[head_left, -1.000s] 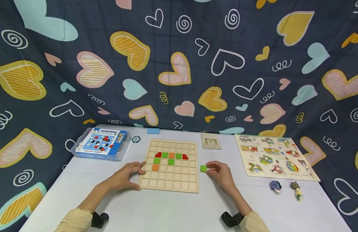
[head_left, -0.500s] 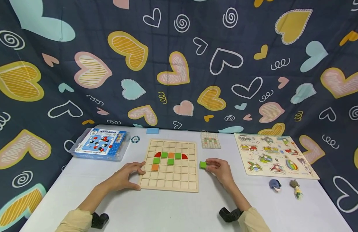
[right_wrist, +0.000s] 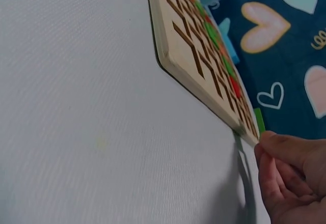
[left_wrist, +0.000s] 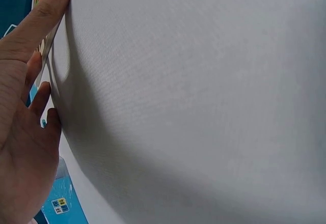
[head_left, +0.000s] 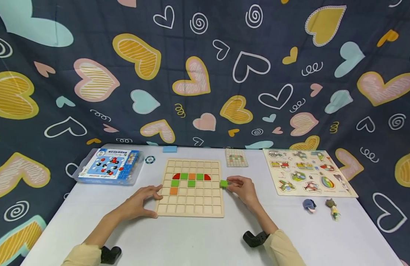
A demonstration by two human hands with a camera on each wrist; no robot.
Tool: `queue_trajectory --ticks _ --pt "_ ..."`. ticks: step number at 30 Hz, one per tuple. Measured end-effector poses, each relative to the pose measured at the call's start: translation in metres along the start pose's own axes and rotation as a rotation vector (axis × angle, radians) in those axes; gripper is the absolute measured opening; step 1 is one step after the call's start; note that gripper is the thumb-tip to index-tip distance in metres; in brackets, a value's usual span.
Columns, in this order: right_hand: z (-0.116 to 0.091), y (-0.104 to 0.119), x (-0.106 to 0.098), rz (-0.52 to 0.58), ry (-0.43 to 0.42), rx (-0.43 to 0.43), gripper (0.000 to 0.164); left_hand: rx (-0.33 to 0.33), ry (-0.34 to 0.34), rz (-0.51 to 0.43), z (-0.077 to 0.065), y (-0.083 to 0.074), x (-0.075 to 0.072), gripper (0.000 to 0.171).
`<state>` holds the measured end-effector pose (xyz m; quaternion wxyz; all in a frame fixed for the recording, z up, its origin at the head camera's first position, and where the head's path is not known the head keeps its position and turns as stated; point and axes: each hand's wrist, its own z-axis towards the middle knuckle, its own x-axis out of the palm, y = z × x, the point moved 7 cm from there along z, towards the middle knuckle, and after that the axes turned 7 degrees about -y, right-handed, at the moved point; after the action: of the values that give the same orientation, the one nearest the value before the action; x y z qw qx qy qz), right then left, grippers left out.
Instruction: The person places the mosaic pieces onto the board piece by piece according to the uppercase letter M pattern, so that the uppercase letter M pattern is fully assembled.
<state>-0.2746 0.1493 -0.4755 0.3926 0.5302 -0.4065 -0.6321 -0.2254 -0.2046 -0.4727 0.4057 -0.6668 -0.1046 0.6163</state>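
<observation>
A wooden grid board (head_left: 205, 209) lies on the white table with red, green and orange tiles set in several of its cells. My right hand (head_left: 243, 190) pinches a green square tile (head_left: 223, 183) between thumb and fingertips, just at the board's right edge. In the right wrist view the green tile (right_wrist: 260, 119) shows partly behind the thumb. My left hand (head_left: 140, 202) rests along the board's left edge, thumb near the lower corner and fingers spread further up. From the left wrist view, the fingers of the left hand (left_wrist: 28, 132) look loosely extended.
Behind the board lies a small pattern card (head_left: 236, 158). A picture puzzle (head_left: 293, 181) is at right, with two small figures (head_left: 309, 205) before it. At left are a boxed molecule set (head_left: 106, 166), a round chip (head_left: 150, 160) and a blue block (head_left: 170, 149).
My right hand has lifted the green tile and brought it leftward and back, up to the board's right edge. The left hand stays at the board; the head view has shifted slightly.
</observation>
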Motion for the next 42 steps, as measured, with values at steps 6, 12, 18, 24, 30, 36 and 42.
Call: queue_trajectory --ticks 6,12,18,24,30,36,42 --pt "0.000 0.006 0.013 0.001 0.026 -0.008 0.026 0.009 0.000 0.000 -0.002 0.001 -0.001 0.043" --pt "0.002 0.014 0.024 -0.037 0.044 -0.061 0.026 0.002 0.002 -0.006 -0.001 -0.001 -0.001 0.044" --pt "0.003 0.022 0.034 -0.063 0.060 -0.115 0.026 0.001 -0.002 -0.017 -0.002 -0.001 -0.001 0.044" --pt "0.003 0.028 0.040 -0.069 0.076 -0.140 0.025 -0.001 0.002 -0.020 -0.002 -0.002 -0.001 0.044" --pt "0.003 0.027 0.045 -0.065 0.095 -0.143 0.025 -0.002 -0.001 -0.023 -0.002 0.000 -0.001 0.044" --pt "0.004 0.027 0.049 -0.054 0.101 -0.164 0.026 -0.008 0.003 -0.022 -0.002 0.002 0.000 0.044" --pt "0.004 0.024 0.052 -0.013 0.098 -0.140 0.027 -0.008 0.002 -0.027 -0.002 0.004 0.000 0.044"
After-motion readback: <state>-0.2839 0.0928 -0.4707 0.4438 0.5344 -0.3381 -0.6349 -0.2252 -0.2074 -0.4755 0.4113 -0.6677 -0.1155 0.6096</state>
